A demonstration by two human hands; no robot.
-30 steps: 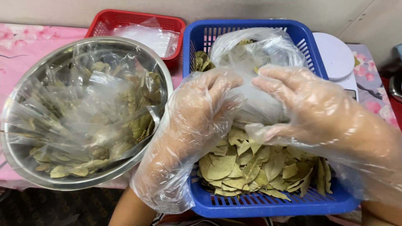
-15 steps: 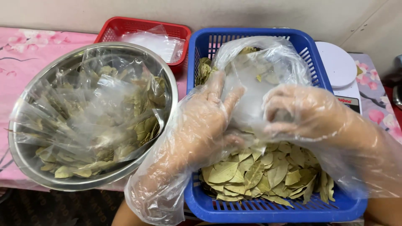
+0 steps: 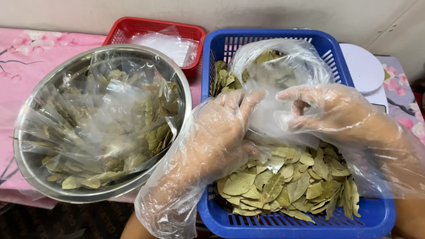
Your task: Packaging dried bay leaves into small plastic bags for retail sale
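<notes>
Behind both gloved hands, the clear bag (image 3: 274, 84) half-hides leaves (image 3: 283, 186).

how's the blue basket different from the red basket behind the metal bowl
The blue basket looks larger and sits nearest the camera; the red basket is further back. The blue basket holds dried leaves; the red basket holds only clear plastic. Both are slotted plastic baskets.

pale beige wall (image 3: 274, 13) behind, pink floral tablecloth (image 3: 40, 53) beneath, dark floor (image 3: 66, 221) at the near edge
</notes>
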